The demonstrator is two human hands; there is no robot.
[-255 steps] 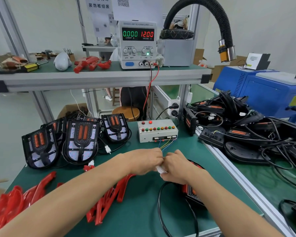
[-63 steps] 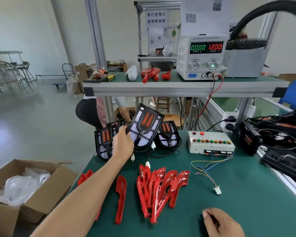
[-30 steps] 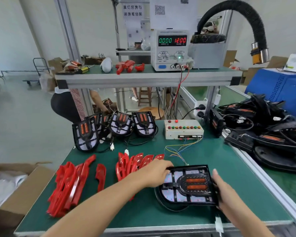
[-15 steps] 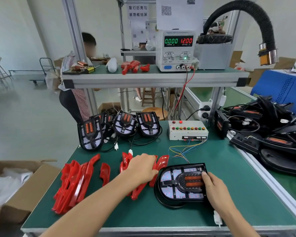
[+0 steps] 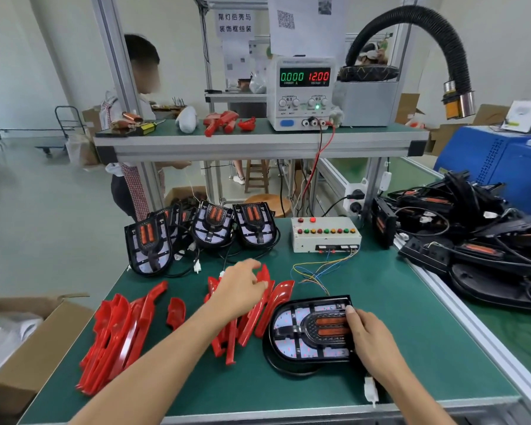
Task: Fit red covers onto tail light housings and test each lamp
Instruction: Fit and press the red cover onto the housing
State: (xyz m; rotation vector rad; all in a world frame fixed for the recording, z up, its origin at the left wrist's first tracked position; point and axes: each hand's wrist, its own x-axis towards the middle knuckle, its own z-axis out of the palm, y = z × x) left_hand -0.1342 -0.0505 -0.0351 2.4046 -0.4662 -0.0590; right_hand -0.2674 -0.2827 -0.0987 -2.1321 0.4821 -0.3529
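1. A black, D-shaped plastic tail light housing with two orange lamp strips (image 5: 311, 332) lies flat, face up, in the lower centre of the frame on the green bench mat (image 5: 396, 302). It sits close in front of the person, probably so a cover can be pressed down onto it.
2. The right hand (image 5: 365, 338) rests on the housing's right end, fingers curled over its edge, gripping it. This looks meant to stop it sliding.
3. The left hand (image 5: 242, 289) reaches onto the fan of glossy red plastic covers (image 5: 252, 314) just left of the housing. Its fingers are bent over one cover, but I cannot tell whether they have closed on it.
4. The beige button test box (image 5: 325, 234) stands above centre, its coloured wires trailing toward the housing, within reach for testing.
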